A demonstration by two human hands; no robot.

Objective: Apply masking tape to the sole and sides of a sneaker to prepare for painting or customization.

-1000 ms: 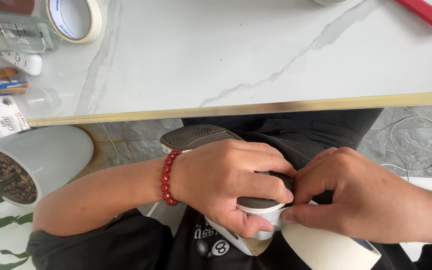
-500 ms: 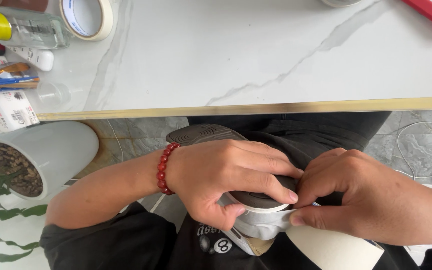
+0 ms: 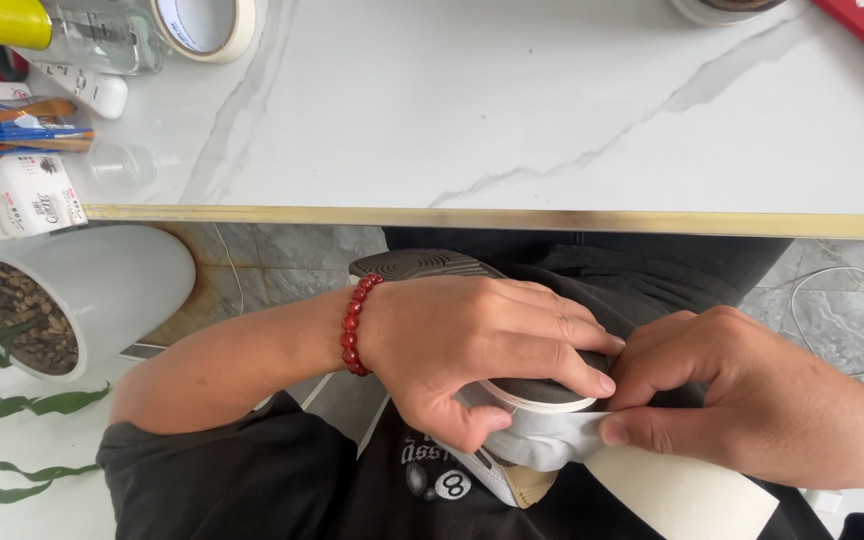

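Surface: a white marble-look surface with grey veins and a thin gold front edge, seen from above; the person sits at it, dark clothing in the lap.
Floor: grey stone tiles under the surface, with one thin white cable looped at the right.
Shoe: one shoe, white-sided with a dark sole, held sole-up over the lap, below the surface's edge.
Left hand: left hand closed over the shoe, fingers across the sole, thumb under the white side; one red bead bracelet on the wrist.
Right hand: right hand pinching the shoe's white edge between thumb and forefinger, just beside a cream sheet.
Tape: one roll at the surface's far left.
Bottle: one clear, yellow-capped bottle.
Brushes: several, orange and blue handles; number unclear.
Plant pot: one white pot on the floor, pebbles on top, green leaves beside it.
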